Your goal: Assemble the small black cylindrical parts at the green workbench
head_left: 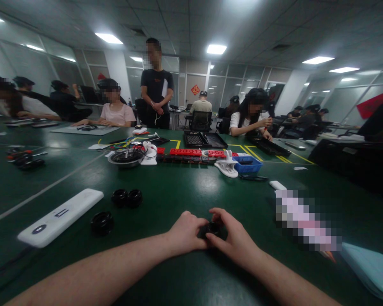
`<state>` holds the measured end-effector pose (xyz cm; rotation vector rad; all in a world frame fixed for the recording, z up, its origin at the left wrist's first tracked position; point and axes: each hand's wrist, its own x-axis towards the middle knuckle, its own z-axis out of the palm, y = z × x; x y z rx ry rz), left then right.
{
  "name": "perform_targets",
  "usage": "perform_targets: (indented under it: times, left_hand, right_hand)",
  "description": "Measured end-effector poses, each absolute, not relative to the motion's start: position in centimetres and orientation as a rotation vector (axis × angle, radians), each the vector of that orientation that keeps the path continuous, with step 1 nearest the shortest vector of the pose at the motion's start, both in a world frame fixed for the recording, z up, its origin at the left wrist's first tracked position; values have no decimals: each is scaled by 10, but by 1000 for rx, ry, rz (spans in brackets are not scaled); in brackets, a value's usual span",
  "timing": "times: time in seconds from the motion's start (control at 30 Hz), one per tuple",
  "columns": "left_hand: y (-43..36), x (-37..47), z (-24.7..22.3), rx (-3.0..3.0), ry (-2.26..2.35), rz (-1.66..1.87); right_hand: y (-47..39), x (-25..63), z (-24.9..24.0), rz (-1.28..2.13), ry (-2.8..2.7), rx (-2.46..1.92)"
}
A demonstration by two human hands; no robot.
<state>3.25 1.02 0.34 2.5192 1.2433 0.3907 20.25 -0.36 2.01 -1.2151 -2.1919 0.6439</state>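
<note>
Close in front of me, both hands are closed round a small black round part [213,228] at the table. My left hand [187,231] grips its left side with thumb and fingers. On the other side, my right hand [231,236] curves its thumb and fingers about it. The fingers hide much of the part, so its exact kind does not show. To the left lie similar black ring-shaped parts: one alone [102,223], and a pair side by side [127,198].
A white power strip [62,216] lies at left. Farther back are red strips [185,152], a white clip [227,163], a blue bin [247,165] and a black tray [206,139]. A pale blue object [370,267] sits at right. Other people work around the green table [166,187].
</note>
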Motion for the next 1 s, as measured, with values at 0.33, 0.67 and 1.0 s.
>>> perform_targets:
  times: [0.33,0.67,1.0]
  left_hand:
    - [13,32,-1,2517,1251,392]
    - [10,33,4,2522,1210,405]
    - [12,32,-2,2523,1240,408]
  right_hand:
    - [-6,203,20,569,-2288,-1097]
    - [-8,205,21,596,-2284,-1027]
    - [-4,203,19,640,-2188,-1226]
